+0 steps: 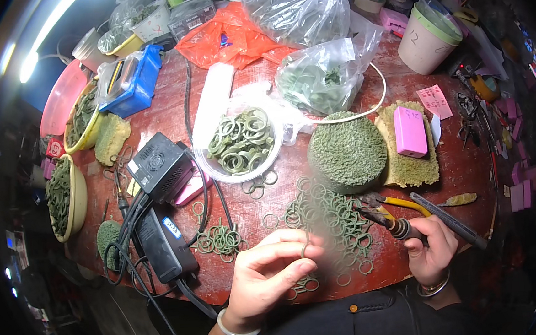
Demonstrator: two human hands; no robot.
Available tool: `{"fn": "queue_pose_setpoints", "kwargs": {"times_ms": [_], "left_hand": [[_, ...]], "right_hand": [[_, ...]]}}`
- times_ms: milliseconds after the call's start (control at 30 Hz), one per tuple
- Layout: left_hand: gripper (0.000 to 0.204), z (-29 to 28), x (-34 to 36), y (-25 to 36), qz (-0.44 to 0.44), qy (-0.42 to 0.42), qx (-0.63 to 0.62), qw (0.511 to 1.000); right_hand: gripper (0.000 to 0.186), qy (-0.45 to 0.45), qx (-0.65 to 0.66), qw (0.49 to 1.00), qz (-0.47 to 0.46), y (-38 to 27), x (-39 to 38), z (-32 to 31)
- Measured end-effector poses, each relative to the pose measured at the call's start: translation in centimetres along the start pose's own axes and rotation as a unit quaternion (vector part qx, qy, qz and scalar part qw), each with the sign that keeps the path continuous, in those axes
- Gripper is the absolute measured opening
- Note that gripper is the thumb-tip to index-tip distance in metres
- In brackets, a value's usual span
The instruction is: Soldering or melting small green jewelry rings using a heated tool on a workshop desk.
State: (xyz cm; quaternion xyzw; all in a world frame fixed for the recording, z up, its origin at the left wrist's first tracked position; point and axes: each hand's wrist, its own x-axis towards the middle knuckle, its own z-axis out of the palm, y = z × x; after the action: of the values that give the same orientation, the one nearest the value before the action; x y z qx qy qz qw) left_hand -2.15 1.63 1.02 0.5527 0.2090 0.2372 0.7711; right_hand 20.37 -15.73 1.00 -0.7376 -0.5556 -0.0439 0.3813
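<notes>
My left hand pinches a thin green ring between thumb and fingers, over the near edge of the table. In my right hand is a soldering iron, its dark metal tip pointing left and away from me. The tip is over a loose pile of green rings, apart from the held ring. Greyish haze between the hands blurs part of this pile. Farther off, a clear round tub holds several thicker green rings. A smaller heap of rings lies left of my left hand.
A green textured round block stands beyond the pile, beside a yellow sponge bearing a pink box. Yellow-handled pliers and a dark file lie by my right hand. Black power units with cables stand at left.
</notes>
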Motion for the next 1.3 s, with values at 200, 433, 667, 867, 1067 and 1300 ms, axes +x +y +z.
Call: {"fn": "queue_pose_setpoints", "kwargs": {"times_ms": [200,433,667,867,1067,1300], "left_hand": [[0.019,0.1,-0.1,-0.3,-0.046,-0.002,-0.142,0.989],[0.015,-0.2,0.0,-0.1,-0.114,0.022,-0.246,0.962],[0.012,-0.3,0.1,0.0,-0.125,0.027,-0.267,0.955],[0.011,-0.3,0.1,0.0,-0.129,0.026,-0.265,0.955],[0.011,-0.3,0.2,-0.4,-0.095,0.017,-0.264,0.96],[0.017,0.6,0.5,0.6,-0.131,0.07,-0.19,0.971]], "right_hand": [[0.037,-0.01,0.016,1.0,-0.007,-0.1,0.2,0.0],[0.039,-0.03,0.033,0.999,-0.024,0.1,-0.1,0.2],[0.038,-0.047,0.062,0.996,-0.041,0.3,0.0,0.4],[0.038,-0.069,0.057,0.995,-0.05,0.2,0.0,0.3],[0.037,-0.075,0.061,0.994,-0.055,0.1,0.2,0.2],[0.037,-0.09,0.066,0.992,-0.057,0.2,0.2,0.1]]}}
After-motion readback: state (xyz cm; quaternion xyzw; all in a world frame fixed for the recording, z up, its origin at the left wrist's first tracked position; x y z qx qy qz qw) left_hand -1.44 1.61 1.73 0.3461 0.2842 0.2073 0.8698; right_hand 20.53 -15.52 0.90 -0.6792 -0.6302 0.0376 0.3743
